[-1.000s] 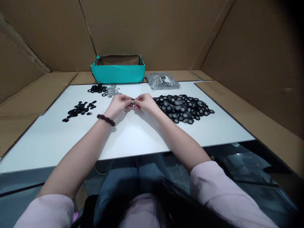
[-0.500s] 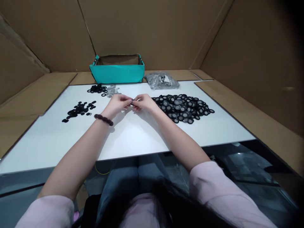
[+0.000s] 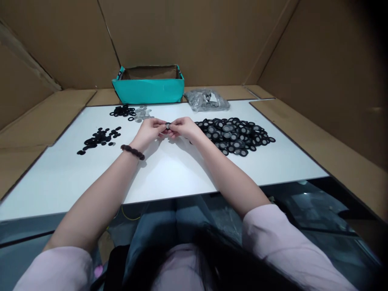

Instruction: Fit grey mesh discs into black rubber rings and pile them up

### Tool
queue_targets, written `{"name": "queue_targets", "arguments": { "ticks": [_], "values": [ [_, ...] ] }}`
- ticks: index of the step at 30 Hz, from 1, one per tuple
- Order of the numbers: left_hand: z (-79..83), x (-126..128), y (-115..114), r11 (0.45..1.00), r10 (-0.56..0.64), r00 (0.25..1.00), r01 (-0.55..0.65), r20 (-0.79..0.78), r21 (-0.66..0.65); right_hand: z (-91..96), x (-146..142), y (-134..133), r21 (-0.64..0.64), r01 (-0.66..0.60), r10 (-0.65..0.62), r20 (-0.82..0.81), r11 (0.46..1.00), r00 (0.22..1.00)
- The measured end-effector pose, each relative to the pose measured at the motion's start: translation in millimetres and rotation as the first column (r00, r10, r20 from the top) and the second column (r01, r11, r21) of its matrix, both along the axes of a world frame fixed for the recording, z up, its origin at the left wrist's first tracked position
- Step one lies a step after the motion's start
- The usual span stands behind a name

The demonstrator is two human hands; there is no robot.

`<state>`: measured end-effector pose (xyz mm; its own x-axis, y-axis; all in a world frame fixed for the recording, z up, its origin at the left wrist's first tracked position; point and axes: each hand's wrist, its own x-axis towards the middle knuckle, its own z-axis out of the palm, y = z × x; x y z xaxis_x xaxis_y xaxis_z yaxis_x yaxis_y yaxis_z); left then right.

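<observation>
Between my fingertips, above the middle of the white table, is a small black ring with a grey centre [image 3: 167, 126]. My left hand [image 3: 150, 130] pinches its left side, and my right hand [image 3: 183, 128] pinches its right side. A large heap of black rings with grey centres [image 3: 233, 135] lies just right of my right hand. Left of my left hand is a scatter of small black discs [image 3: 101, 138]. Behind it are a pile of black rings [image 3: 122, 110] and a pile of clear greyish discs [image 3: 142, 113].
A turquoise open box [image 3: 151, 91] stands at the back of the white table [image 3: 169, 173]. Beside it lies a clear plastic bag [image 3: 207, 101] filled with grey pieces. Cardboard walls [image 3: 212, 40] enclose the back and both sides.
The ring between my fingers has tipped, so its grey centre now faces me more. Both hands stay in nearly the same place. The whole view has shifted slightly.
</observation>
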<state>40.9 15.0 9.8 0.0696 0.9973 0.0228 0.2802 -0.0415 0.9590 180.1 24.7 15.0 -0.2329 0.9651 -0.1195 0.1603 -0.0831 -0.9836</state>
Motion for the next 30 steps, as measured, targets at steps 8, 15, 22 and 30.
{"name": "queue_targets", "arguments": {
  "ticks": [8,15,22,30],
  "values": [
    [-1.8,-0.3,-0.3,1.000,-0.001,0.999,0.002,-0.040,0.024,-0.2,-6.8,-3.5,-0.050,-0.013,0.011,-0.046,0.999,0.999],
    [-8.4,-0.6,5.1,0.991,0.093,0.984,-0.076,-0.153,0.109,-6.6,-3.0,0.1,0.127,0.032,-0.048,0.122,0.991,0.991],
    [-1.1,2.0,0.8,0.997,0.053,0.999,-0.053,-0.007,0.057,-0.7,-1.0,1.5,-0.030,-0.004,0.001,-0.103,1.000,0.995],
    [4.2,2.8,-1.3,0.982,0.046,0.999,-0.049,0.023,0.180,0.3,-4.4,1.5,0.018,0.062,-0.058,-0.157,0.998,0.986]
  ]
}}
